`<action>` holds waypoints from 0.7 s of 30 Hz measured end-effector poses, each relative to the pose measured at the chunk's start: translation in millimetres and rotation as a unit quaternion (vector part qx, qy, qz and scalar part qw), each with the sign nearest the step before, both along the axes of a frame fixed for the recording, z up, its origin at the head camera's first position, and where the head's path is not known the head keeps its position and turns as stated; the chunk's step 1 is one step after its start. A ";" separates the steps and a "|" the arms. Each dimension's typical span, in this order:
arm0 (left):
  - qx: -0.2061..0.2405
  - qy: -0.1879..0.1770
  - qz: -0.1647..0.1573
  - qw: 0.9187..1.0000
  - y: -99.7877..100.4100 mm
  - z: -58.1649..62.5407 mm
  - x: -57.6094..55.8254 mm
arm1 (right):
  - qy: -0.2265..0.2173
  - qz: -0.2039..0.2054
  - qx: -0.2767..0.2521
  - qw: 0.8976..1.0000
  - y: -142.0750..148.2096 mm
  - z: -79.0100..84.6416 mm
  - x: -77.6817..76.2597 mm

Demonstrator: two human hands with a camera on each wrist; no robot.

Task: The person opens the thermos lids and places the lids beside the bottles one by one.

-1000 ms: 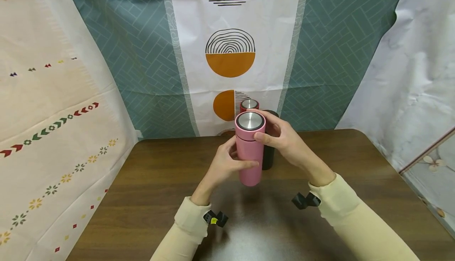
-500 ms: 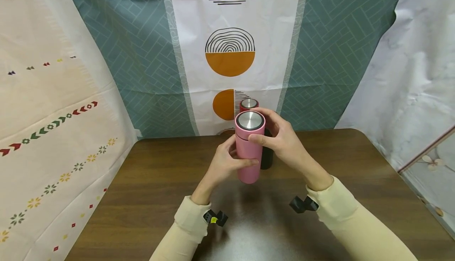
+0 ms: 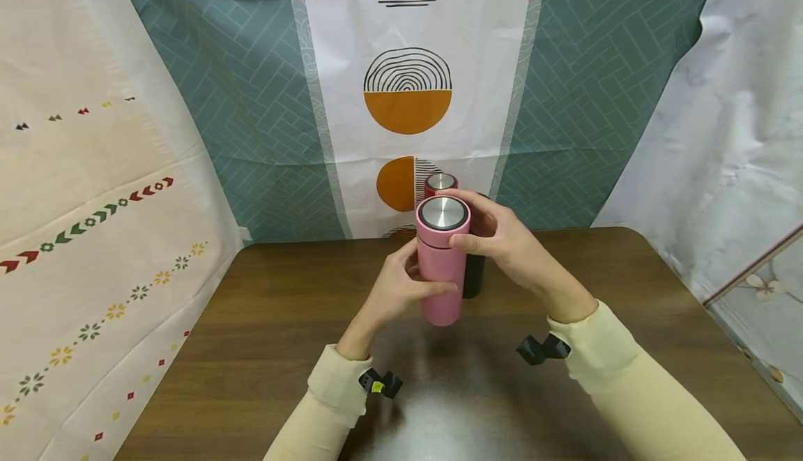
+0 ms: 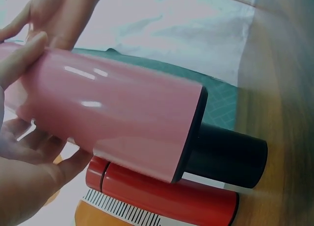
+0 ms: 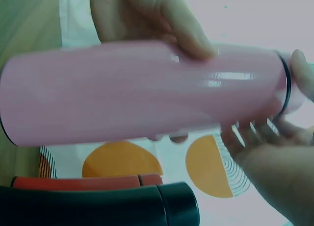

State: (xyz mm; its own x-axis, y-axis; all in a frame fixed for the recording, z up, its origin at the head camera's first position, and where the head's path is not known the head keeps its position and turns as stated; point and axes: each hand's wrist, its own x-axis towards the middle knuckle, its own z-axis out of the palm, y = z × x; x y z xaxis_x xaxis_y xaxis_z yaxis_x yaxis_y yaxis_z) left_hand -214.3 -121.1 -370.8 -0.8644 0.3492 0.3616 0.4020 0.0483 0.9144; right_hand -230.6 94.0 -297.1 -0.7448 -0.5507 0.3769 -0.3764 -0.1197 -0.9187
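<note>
A pink thermos [image 3: 440, 273] with a brushed-metal disc on its lid is held upright above the table, in front of me. My left hand [image 3: 392, 286] grips its body from the left, thumb across the front. Around the lid at the top curl the fingers of my right hand [image 3: 505, 245], its thumb on the near side. In the left wrist view the dark base of the pink thermos [image 4: 191, 135] shows, lifted off the wood. Behind it stand a red thermos [image 4: 167, 191] and a black thermos [image 5: 98, 206], both largely hidden in the head view.
The brown wooden table [image 3: 282, 321] has a patterned cloth [image 3: 408, 112] hanging at its back edge. An embroidered cream cloth [image 3: 94, 238] hangs along the left side and a white one [image 3: 721, 133] along the right.
My right hand has shifted slightly around the lid, its thumb moving left and then back right. The left hand keeps its grip, and the pink thermos stays in nearly the same place.
</note>
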 end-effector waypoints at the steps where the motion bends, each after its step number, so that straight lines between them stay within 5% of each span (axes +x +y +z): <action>1: -0.002 0.001 -0.003 1.000 -0.3 0.2 -0.1 | -0.003 0.010 0.000 1.000 1.3 0.5 -1.1; 6: -0.001 0.005 -0.004 1.000 -0.7 1.0 0.5 | -0.003 0.020 -0.001 1.000 1.9 0.3 0.3; 15: 0.003 0.004 0.015 1.000 0.0 0.1 0.2 | 0.045 -0.095 0.010 0.994 -8.0 -1.4 11.4; 21: 0.007 0.004 0.007 1.000 0.4 -0.4 0.2 | 0.030 -0.054 0.004 0.998 -4.4 -0.5 8.4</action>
State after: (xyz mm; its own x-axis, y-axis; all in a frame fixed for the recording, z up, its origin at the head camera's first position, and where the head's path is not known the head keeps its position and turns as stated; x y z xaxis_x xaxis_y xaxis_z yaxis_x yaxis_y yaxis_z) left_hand -214.1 -120.7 -371.2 -0.8659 0.3324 0.3738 0.4091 0.0406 0.9116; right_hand -222.2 89.6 -297.6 -0.7762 -0.4714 0.4188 -0.4417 -0.0675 -0.8946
